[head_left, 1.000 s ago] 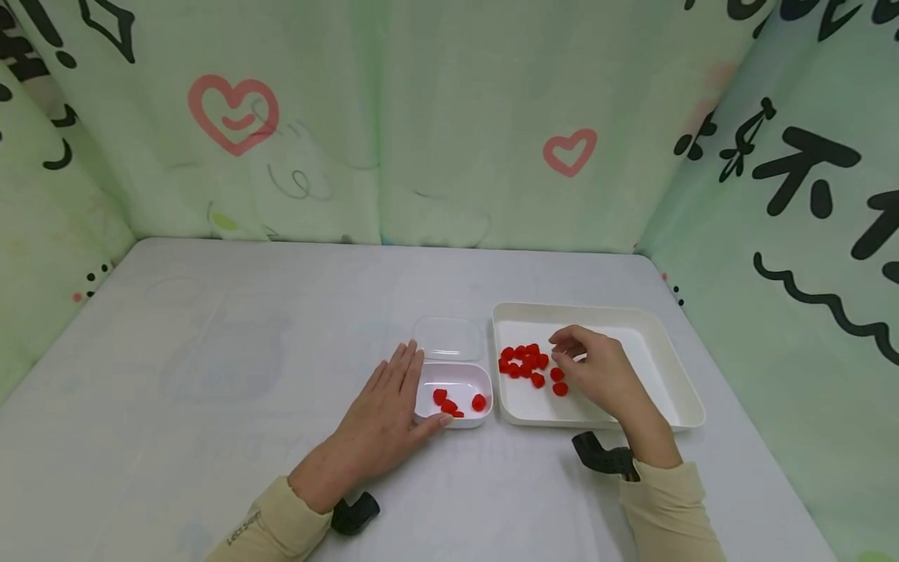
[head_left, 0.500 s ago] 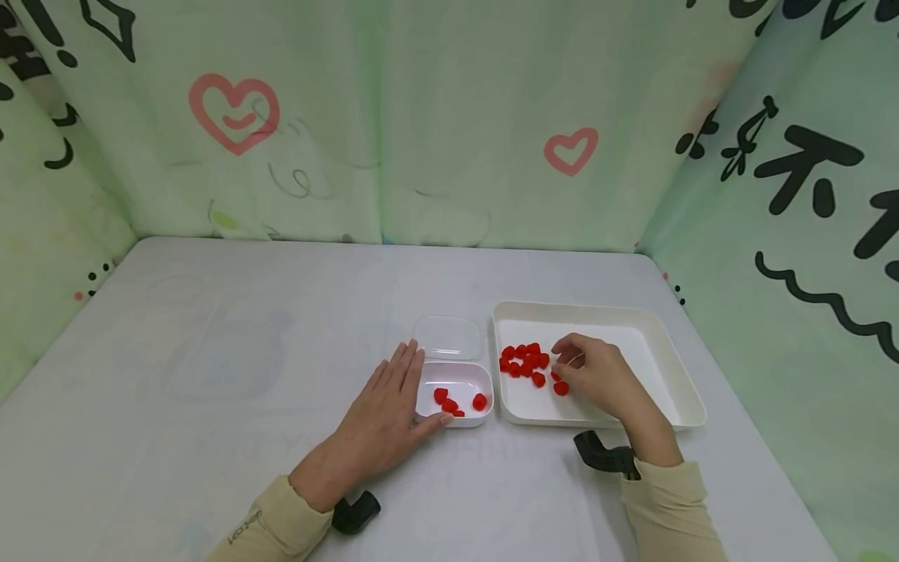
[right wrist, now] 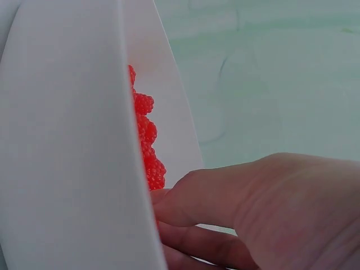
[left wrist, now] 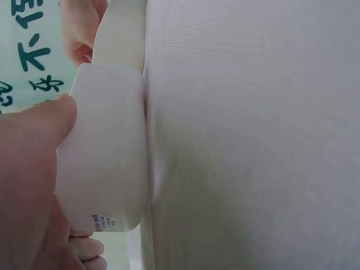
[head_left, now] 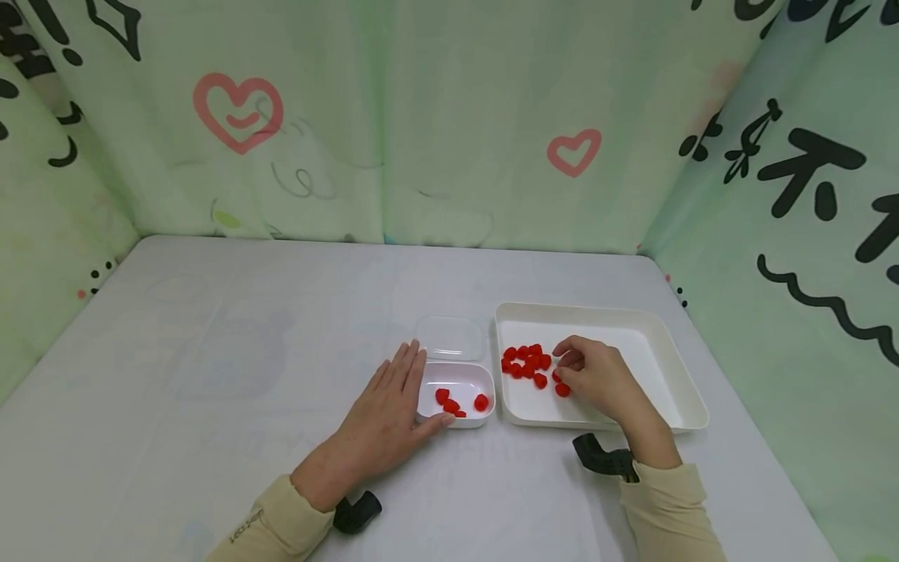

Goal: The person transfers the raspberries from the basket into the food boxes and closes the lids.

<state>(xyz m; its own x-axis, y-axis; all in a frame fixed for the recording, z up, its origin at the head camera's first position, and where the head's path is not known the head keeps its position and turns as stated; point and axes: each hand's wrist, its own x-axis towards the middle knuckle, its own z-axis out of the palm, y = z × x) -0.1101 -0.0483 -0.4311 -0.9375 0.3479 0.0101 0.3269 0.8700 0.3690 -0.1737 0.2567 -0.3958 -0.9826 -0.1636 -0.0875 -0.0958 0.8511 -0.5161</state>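
The tabletop (head_left: 232, 406) is spread with a smooth white cloth, marked by a few faint bluish patches. Its far corners are rounded, and it is closed in on three sides by a pale green curtain (head_left: 456, 86). On the back stretch two pink hearts are printed, the larger heart (head_left: 242, 146) at left with a smile inside, the smaller heart (head_left: 575, 173) to the right. The right side is covered with bold black characters (head_left: 801, 164) and a wavy line (head_left: 832, 304).

A white tray (head_left: 649, 351) is set right of centre, with red berries (head_left: 528, 371) clustered at its left end. Just beside it a small box (head_left: 463, 382) is seen, with four berries inside; behind it a lid (head_left: 449, 337) is laid, clear.

The box is touched by the left hand (head_left: 379, 414), fingers released and straight along its left side, thumb at the near edge. The fingers of the right hand (head_left: 600, 378) are bent over a berry (head_left: 556, 376) in the tray; whether it is grasped cannot be told, the fingertips being hidden by the rim in the right wrist view.
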